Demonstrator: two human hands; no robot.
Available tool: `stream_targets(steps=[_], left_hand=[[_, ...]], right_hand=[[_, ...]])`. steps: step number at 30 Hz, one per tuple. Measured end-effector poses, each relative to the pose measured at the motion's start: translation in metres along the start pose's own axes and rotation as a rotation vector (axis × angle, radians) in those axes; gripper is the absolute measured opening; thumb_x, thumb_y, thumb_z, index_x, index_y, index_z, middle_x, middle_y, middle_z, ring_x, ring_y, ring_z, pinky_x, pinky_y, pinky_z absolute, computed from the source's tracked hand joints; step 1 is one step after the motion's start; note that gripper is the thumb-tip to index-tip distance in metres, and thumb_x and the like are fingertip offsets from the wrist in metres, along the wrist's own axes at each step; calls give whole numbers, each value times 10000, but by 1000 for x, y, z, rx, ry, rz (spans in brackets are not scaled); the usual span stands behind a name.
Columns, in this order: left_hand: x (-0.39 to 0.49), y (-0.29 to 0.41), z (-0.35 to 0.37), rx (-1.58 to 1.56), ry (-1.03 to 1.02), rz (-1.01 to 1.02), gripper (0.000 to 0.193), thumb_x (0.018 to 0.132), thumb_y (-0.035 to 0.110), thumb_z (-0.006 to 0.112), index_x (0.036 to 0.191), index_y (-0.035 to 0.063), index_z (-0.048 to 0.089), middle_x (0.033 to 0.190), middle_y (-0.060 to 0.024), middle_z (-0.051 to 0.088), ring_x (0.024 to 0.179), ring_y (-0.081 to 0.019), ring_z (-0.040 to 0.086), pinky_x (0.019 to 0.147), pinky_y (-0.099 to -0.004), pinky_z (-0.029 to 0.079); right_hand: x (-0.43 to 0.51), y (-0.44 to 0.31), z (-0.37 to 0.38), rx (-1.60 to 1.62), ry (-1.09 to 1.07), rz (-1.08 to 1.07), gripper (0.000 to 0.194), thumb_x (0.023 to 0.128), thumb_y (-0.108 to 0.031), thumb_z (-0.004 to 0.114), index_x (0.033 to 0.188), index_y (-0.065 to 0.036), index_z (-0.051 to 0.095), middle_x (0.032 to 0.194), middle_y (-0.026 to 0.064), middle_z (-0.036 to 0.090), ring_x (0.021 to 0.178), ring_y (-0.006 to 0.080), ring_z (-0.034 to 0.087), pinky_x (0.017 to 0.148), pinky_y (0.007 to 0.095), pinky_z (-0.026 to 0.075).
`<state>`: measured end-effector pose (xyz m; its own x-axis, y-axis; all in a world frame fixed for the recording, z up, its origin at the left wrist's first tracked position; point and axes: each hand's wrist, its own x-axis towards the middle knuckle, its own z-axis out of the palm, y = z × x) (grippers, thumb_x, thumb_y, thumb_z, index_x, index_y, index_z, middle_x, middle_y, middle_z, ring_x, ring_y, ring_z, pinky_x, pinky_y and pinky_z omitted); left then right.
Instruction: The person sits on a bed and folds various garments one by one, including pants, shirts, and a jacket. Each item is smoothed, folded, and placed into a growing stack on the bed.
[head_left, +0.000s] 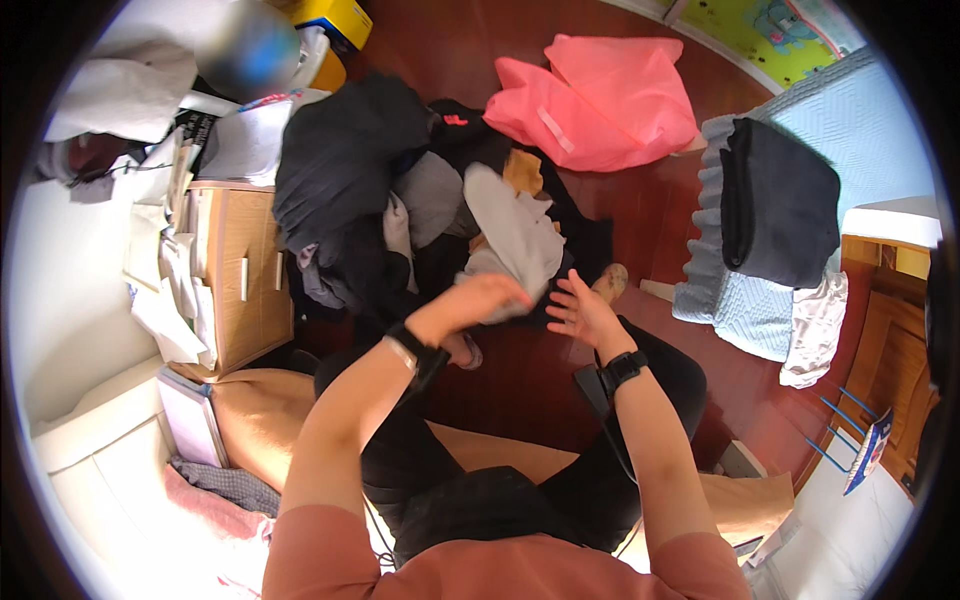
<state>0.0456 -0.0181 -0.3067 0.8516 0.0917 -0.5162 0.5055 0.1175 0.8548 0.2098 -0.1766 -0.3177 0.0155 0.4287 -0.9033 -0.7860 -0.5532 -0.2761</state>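
A heap of clothes lies on the floor before me, with a large black garment (345, 150) at its left and a grey cloth (431, 196) in the middle. My left hand (484, 300) reaches to the near edge of a light grey garment (514, 232), blurred as if moving; whether its fingers grip the fabric cannot be told. To the right of that garment, my right hand (585, 311) is held palm inward with fingers spread and nothing in it. Mustard-coloured cloth (523, 172) shows behind the light garment.
A pink fabric bag (600, 105) lies on the floor beyond the heap. Folded black cloth (784, 202) rests on a light blue quilted cover (750, 319) at right, beside white satiny fabric (816, 330). A wooden cabinet (244, 315) stands at left. My knees flank the near floor.
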Motion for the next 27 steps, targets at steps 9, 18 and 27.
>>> stream_targets(steps=[9,18,27], left_hand=[[-154,125,53,-216,162,-100,412,905,284,528,1272,118,443,1136,-69,533,1035,-178,516,875,-353,444],[-204,155,89,-702,343,343,378,830,58,454,1206,84,482,1081,-57,567,1001,-201,566,776,-336,508],[-254,215,92,-174,383,632,268,799,10,425,1038,3,547,983,-44,574,931,-136,528,828,-260,414]], right_hand=[[-139,-9,76,-493,-152,-847,536,810,-86,555,1310,-36,367,1159,137,539,1085,248,518,916,353,414],[-252,51,110,-1090,-84,-1461,355,754,-178,623,1058,-6,559,979,168,578,956,320,558,826,390,442],[-312,8,94,-817,-193,-1415,610,770,-168,675,1295,-7,409,1200,92,513,1117,186,471,954,323,371]])
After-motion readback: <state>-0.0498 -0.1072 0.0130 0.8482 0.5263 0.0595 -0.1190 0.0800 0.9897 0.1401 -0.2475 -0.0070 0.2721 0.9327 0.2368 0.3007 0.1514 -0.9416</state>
